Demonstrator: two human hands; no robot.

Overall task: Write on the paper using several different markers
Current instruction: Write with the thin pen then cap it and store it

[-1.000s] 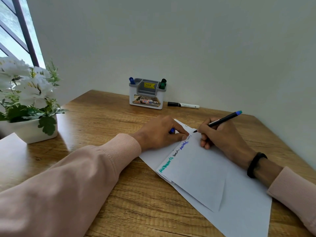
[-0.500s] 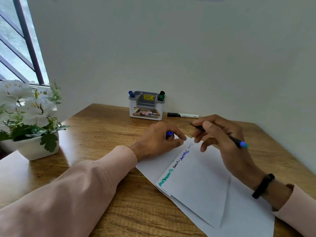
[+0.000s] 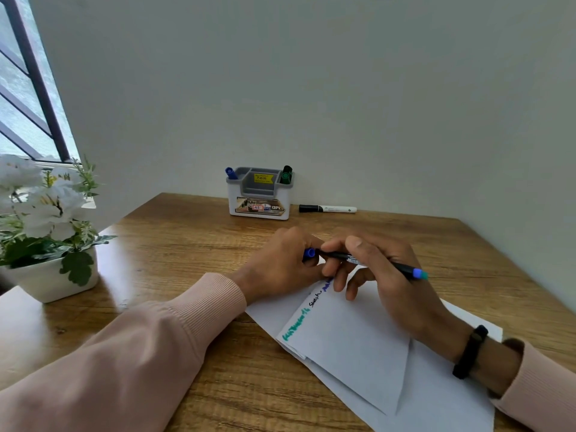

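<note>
Both of my hands meet over the top corner of the paper (image 3: 352,338): my right hand (image 3: 374,269) grips a thin black pen (image 3: 371,263) with a blue end, its barrel lying nearly level and pointing left toward my other hand, the blue end sticking out to the right past my knuckles. My left hand (image 3: 280,263) is closed around a small blue cap (image 3: 309,253), pinched between thumb and fingers, and the pen's tip sits right at that cap; I cannot tell whether the tip is inside it. The paper is a white sheet lying at a slant on the wooden desk (image 3: 174,244), with a second sheet folded or laid over it, and along its upper left edge run short bits of writing in teal, black and purple. Part of the purple writing is hidden under my right fingers. A black band (image 3: 467,353) wraps my right wrist, and both arms wear pink sleeves. Against the wall at the back of the desk stands a grey and white holder (image 3: 260,194), with a blue marker (image 3: 230,173) in its left slot and a green marker (image 3: 286,174) in its right slot. Just to the right of the holder a white marker with a black cap (image 3: 327,209) lies flat on the desk. At the left edge sits a white pot of white flowers (image 3: 46,232) beside the window.
</note>
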